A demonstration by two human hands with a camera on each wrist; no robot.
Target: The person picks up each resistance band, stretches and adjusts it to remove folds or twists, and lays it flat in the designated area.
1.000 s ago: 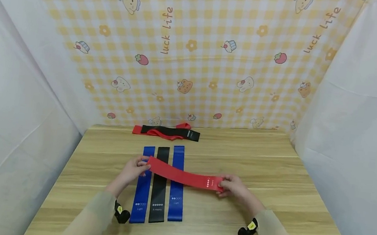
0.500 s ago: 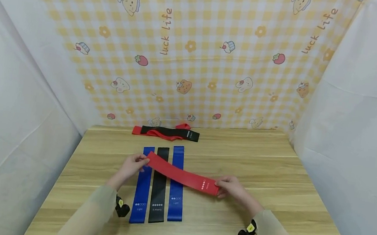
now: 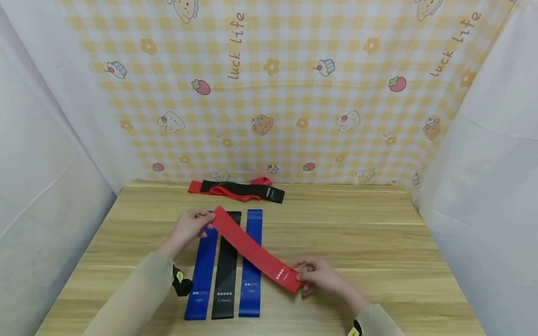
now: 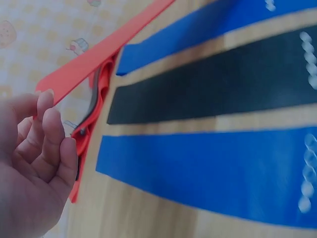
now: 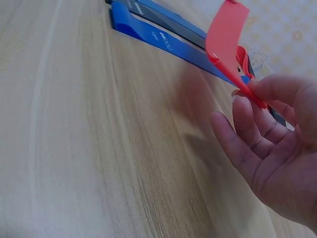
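Note:
A flat red resistance band [image 3: 251, 249] is stretched out between both hands, slanting down to the right above the other bands. My left hand [image 3: 191, 224] pinches its upper left end between thumb and fingers. At the lower right end, near the printed dots, my right hand [image 3: 318, 276] pinches it. Beneath lie a blue band [image 3: 203, 272] at left, a black band [image 3: 225, 280] in the middle and a second blue band [image 3: 250, 278] at right, side by side. The red band partly covers all three. In the right wrist view the red band [image 5: 225, 37] bends at the pinch.
Behind them, a black band [image 3: 241, 189] and a crumpled red band [image 3: 261, 180] lie in a pile near the back edge of the wooden table [image 3: 367, 230]. A checked cloth [image 3: 268, 95] hangs at the back, with white sheets [image 3: 511, 164] at the sides.
The red band has turned to a steeper slant: the left hand moved away toward the back, while the right hand came nearer and leftward. The bands on the table have not moved.

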